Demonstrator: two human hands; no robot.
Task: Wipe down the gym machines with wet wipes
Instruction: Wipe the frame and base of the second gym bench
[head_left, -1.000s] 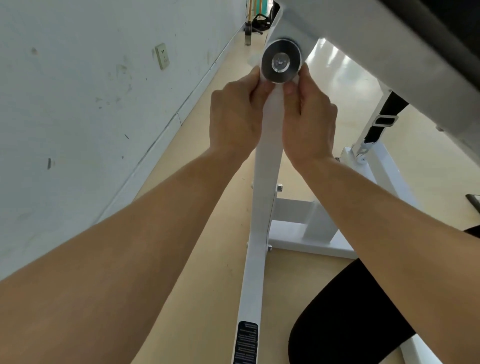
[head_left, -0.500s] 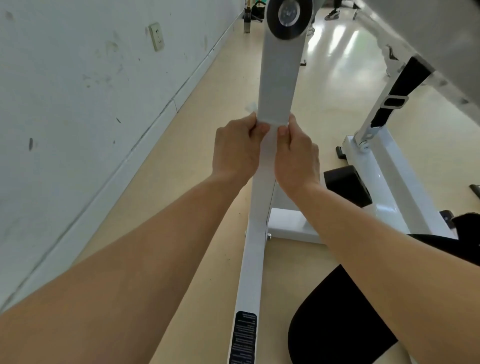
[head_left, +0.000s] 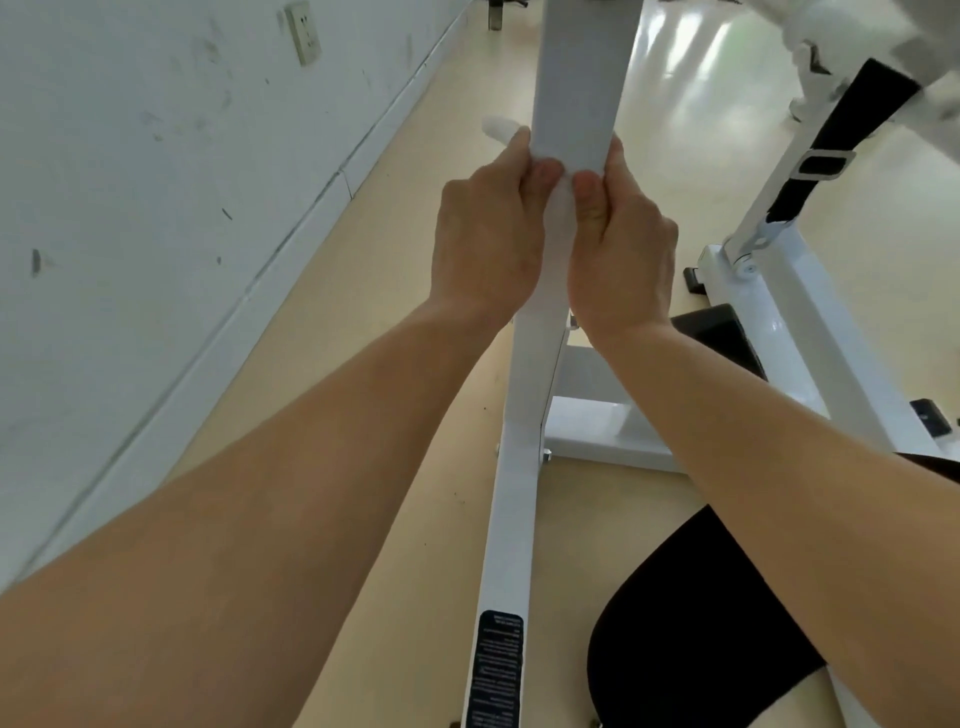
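Two hands wrap a wet wipe (head_left: 501, 130) round a gym machine's white post (head_left: 576, 78), centre frame.
A scuffed wall (head_left: 130, 182) fills the left, and a black pad (head_left: 701, 639) sits lower right. The left hand (head_left: 483, 244) and right hand (head_left: 623, 249) curl round the white post, thumbs pinching the wet wipe against it. One end pokes out above the left hand. A black label (head_left: 496, 670) sits at bottom centre.

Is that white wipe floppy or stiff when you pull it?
Probably floppy: the wet wipe wraps round the white beam, and its loose end curls out past the left hand. Likely very light, since that and the right hand only pinch it. It may slide easily on the smooth painted beam.
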